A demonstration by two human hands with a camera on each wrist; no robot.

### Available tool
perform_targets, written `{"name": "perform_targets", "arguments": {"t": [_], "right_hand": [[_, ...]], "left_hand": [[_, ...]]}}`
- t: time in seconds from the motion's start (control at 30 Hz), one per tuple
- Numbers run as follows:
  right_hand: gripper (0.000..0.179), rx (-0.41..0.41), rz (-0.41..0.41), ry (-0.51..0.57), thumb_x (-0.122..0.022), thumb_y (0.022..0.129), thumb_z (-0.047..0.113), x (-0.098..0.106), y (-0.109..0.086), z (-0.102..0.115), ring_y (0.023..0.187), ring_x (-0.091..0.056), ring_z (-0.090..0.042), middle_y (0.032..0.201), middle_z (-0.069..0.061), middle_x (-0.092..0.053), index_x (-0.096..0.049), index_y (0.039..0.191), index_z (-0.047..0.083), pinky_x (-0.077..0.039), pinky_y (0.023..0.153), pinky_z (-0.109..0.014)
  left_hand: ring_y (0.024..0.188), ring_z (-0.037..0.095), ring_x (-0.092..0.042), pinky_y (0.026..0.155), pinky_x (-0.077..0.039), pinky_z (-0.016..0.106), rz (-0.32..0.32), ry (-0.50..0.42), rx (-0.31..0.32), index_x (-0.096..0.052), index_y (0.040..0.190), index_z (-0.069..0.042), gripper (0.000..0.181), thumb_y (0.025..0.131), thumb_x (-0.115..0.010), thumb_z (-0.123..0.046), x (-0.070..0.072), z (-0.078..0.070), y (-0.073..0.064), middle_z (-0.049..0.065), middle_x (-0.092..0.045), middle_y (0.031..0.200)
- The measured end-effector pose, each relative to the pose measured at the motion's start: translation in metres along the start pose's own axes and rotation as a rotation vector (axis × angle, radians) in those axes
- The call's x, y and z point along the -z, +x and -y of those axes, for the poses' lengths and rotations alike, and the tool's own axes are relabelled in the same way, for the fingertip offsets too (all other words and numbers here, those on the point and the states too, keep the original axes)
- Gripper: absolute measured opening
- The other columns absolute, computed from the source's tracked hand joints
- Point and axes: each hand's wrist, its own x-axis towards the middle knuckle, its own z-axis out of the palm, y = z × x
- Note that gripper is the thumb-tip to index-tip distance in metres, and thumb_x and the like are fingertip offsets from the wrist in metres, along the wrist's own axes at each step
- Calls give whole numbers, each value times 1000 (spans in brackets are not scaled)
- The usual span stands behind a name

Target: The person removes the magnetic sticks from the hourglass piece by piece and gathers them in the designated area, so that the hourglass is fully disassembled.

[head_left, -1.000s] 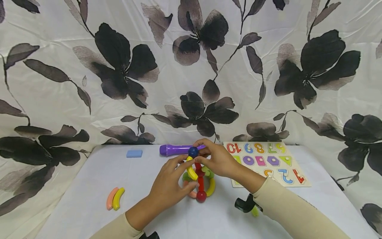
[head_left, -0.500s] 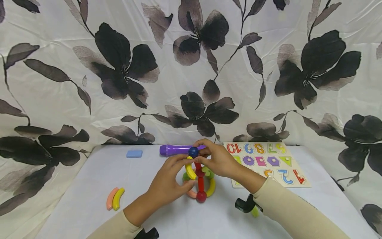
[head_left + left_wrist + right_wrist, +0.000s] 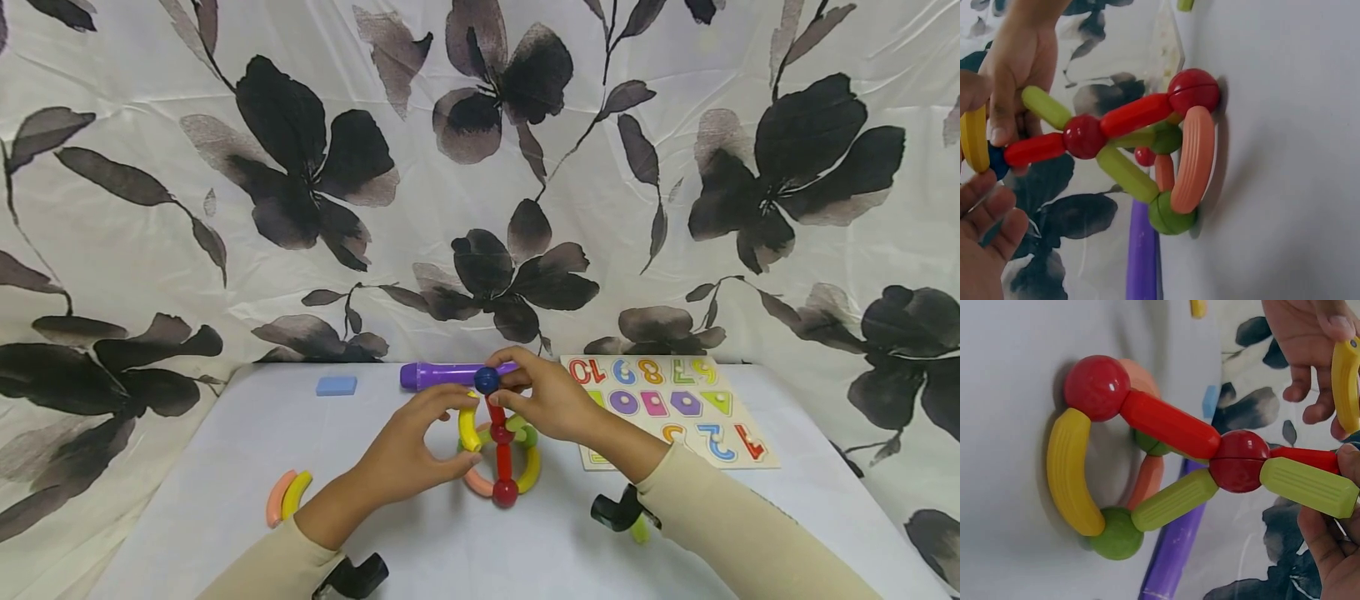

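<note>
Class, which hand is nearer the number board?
Right. In the head view, the right hand overlaps the left edge of the number board; the left hand is farther left.

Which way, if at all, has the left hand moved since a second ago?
Yes: in the head view the left hand has shifted a little to the left, narrowing its gap to the loose salmon stick.

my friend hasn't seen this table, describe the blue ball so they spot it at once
On the white table, find the ball-and-stick toy standing in front of the purple tube. Follow its red sticks up to the right hand, where the dark blue ball sits at the top. Its colour sets it apart: the toy's other visible balls are red or green.
</note>
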Motion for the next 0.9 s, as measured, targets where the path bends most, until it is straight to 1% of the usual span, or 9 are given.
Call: {"name": "perform_targets", "arguments": {"t": [0.1, 0.2, 0.3, 0.37, 0.53, 0.63, 0.9], "right_hand": [[44, -1, -13, -8, -77, 93, 13, 0, 0, 0, 101, -72, -16, 111, -2, -76, -57, 131, 18, -60, 83, -32], [43, -17, -13, -5, -77, 93, 14, -1, 0, 0, 100, -72, -14, 110, -1, -76, -57, 131, 19, -59, 83, -31], [43, -25, -14, 2, -76, 94, 14, -1, 0, 0, 100, -71, -13, 109, 1, -76, -57, 132, 20, -59, 83, -31], [43, -28, -13, 4, -76, 94, 13, -2, 0, 0, 99, -71, -13, 108, 2, -76, -57, 132, 20, -59, 83, -31], [43, -21, -13, 9, -76, 94, 13, -3, 1, -1, 98, -71, -12, 107, 4, -76, -57, 132, 20, -59, 83, -31], [43, -19, -14, 11, -77, 94, 14, -2, 0, -1, 98, -71, -12, 107, 3, -76, -57, 132, 20, -59, 82, -30], [43, -14, -17, 17, -77, 94, 14, -2, -1, -1, 97, -71, -11, 107, 3, -76, -57, 132, 19, -59, 82, -30]], "left_hand": [[129, 15, -53, 98, -54, 42, 21, 28, 32, -63, 133, -27, 63, 78, -92, -25, 4, -1, -3, -9, -53, 142], [131, 17, -51, 100, -53, 46, 37, 80, 86, -60, 136, -30, 67, 77, -92, -28, 10, -1, -9, -10, -51, 144], [131, 16, -51, 100, -52, 45, 51, 134, 144, -56, 140, -30, 73, 76, -92, -31, 16, 0, -17, -10, -51, 145], [129, 16, -51, 99, -53, 44, 55, 158, 167, -54, 144, -28, 78, 76, -92, -31, 21, 2, -24, -8, -51, 144], [133, 20, -49, 104, -49, 48, 41, 218, 195, -52, 146, -22, 82, 75, -92, -30, 35, 14, -44, -3, -51, 146], [136, 23, -46, 106, -46, 52, 35, 243, 221, -54, 145, -22, 82, 74, -93, -29, 45, 21, -55, -2, -51, 146], [132, 26, -49, 98, -53, 49, 46, 276, 300, -58, 141, -18, 79, 72, -95, -26, 71, 38, -79, 1, -55, 142]]}}
